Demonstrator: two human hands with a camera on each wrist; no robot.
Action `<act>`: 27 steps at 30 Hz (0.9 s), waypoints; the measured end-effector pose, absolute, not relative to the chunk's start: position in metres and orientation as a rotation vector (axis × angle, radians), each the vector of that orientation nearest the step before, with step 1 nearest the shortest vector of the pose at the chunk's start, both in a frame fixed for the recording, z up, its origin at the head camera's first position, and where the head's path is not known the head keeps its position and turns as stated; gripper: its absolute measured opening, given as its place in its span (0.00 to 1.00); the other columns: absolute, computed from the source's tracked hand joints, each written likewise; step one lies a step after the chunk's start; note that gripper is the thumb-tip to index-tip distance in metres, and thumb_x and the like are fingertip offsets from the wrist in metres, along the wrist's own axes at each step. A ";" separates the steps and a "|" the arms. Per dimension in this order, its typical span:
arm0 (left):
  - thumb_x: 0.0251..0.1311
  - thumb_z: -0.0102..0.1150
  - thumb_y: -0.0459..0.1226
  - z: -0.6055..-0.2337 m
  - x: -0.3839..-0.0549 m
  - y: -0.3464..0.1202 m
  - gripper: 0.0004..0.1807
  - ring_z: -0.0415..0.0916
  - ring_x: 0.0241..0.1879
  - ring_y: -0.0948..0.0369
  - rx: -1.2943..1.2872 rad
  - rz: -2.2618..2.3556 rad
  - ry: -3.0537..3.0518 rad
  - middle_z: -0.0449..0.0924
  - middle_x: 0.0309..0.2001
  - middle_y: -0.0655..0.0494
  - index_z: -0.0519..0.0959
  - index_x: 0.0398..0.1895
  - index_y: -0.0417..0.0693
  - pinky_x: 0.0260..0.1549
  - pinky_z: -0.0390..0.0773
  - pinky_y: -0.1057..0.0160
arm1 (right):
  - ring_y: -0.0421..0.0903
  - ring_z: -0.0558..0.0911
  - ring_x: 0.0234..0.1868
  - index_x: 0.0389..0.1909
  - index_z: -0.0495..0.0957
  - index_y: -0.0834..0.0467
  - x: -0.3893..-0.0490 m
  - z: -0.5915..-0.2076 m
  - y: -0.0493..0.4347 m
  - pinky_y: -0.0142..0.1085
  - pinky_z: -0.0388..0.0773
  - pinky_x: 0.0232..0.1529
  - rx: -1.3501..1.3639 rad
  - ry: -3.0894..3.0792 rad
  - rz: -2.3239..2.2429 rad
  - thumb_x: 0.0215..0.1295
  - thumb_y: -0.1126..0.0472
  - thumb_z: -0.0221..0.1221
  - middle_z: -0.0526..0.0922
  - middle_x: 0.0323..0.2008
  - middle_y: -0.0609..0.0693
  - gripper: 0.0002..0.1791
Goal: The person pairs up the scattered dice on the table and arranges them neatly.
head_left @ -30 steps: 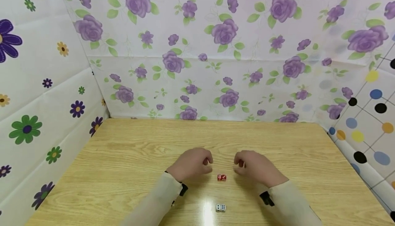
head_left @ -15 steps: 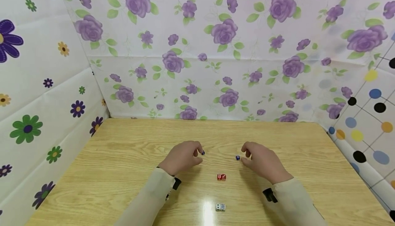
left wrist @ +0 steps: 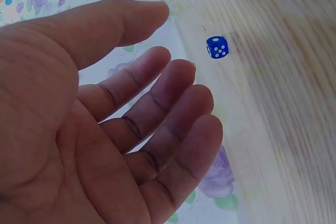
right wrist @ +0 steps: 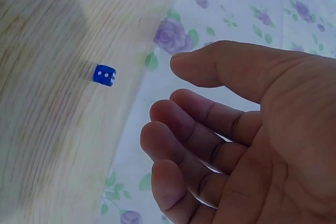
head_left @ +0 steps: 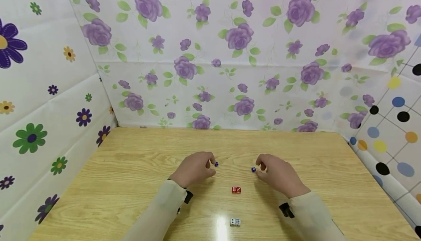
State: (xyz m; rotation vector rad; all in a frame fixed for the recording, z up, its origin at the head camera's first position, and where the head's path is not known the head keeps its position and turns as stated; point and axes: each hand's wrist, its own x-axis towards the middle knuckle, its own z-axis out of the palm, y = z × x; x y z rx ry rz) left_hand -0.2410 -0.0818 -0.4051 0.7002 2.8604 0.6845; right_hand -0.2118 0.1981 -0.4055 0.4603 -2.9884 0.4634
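Observation:
Two blue dice with white pips lie apart on the wooden table. The left blue die (head_left: 216, 164) is just off the fingertips of my left hand (head_left: 194, 168), whose thumb and fingers are parted with nothing between them. Beside the right blue die (head_left: 253, 169) is my right hand (head_left: 279, 172), its fingers loosely bent and holding nothing. Each wrist view shows a gap between the hand and its blue die, the left die (left wrist: 217, 48) and the right die (right wrist: 104, 75). Nearer to me, a pair of red dice (head_left: 236, 190) sits side by side between the hands.
Closer to the front lies a pair of white dice (head_left: 235, 222), side by side, near a bright glare spot. The wooden tabletop (head_left: 148, 149) meets a flowered cloth wall (head_left: 217, 87) at the back. Patterned cloth also hangs on both sides.
A second ago the hands were nearer each other and no blue dice showed. Both hands then moved apart and slightly away, leaving the blue dice visible; over the last half second little has moved.

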 end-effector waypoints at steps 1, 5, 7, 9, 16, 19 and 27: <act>0.59 0.60 0.42 -0.406 -0.241 -0.082 0.13 0.69 0.25 0.63 0.700 0.682 2.866 0.72 0.31 0.62 0.78 0.45 0.49 0.26 0.71 0.62 | 0.39 0.71 0.25 0.40 0.78 0.55 -0.212 -0.406 0.198 0.35 0.69 0.27 0.463 -2.986 0.460 0.58 0.55 0.64 0.76 0.30 0.44 0.12; 0.60 0.58 0.42 -0.410 -0.244 -0.082 0.14 0.70 0.27 0.63 0.693 0.705 2.871 0.74 0.34 0.60 0.78 0.48 0.50 0.28 0.71 0.62 | 0.39 0.71 0.26 0.40 0.79 0.55 -0.214 -0.408 0.200 0.36 0.70 0.27 0.466 -2.983 0.464 0.58 0.55 0.64 0.77 0.30 0.44 0.12; 0.61 0.57 0.42 -0.414 -0.247 -0.082 0.14 0.70 0.28 0.63 0.685 0.722 2.858 0.75 0.36 0.59 0.77 0.49 0.50 0.28 0.72 0.62 | 0.39 0.71 0.26 0.41 0.79 0.55 -0.216 -0.410 0.203 0.36 0.70 0.28 0.463 -2.993 0.457 0.58 0.56 0.64 0.77 0.30 0.45 0.12; 0.61 0.56 0.42 -0.417 -0.252 -0.081 0.15 0.71 0.29 0.63 0.673 0.736 2.849 0.75 0.37 0.59 0.77 0.50 0.50 0.29 0.72 0.61 | 0.39 0.72 0.27 0.41 0.79 0.56 -0.218 -0.412 0.205 0.37 0.71 0.28 0.453 -3.002 0.448 0.58 0.56 0.65 0.77 0.30 0.45 0.12; 0.59 0.62 0.40 -0.424 -0.269 -0.076 0.12 0.72 0.31 0.64 0.653 0.699 2.873 0.78 0.35 0.59 0.81 0.44 0.47 0.33 0.74 0.61 | 0.43 0.78 0.33 0.43 0.80 0.56 -0.235 -0.429 0.206 0.40 0.77 0.34 0.508 -3.038 0.360 0.59 0.59 0.64 0.79 0.33 0.47 0.11; 0.57 0.64 0.42 -0.428 -0.272 -0.071 0.12 0.74 0.31 0.65 0.645 0.682 2.870 0.81 0.35 0.59 0.83 0.42 0.47 0.35 0.76 0.61 | 0.44 0.79 0.35 0.45 0.80 0.55 -0.240 -0.438 0.204 0.41 0.78 0.36 0.529 -3.061 0.351 0.60 0.60 0.63 0.79 0.35 0.48 0.11; 0.54 0.66 0.40 -0.436 -0.278 -0.059 0.03 0.73 0.24 0.67 0.589 0.653 2.917 0.81 0.28 0.64 0.84 0.28 0.52 0.29 0.75 0.63 | 0.41 0.77 0.31 0.41 0.81 0.55 -0.244 -0.440 0.196 0.39 0.77 0.33 0.560 -3.034 0.319 0.59 0.61 0.63 0.79 0.31 0.45 0.09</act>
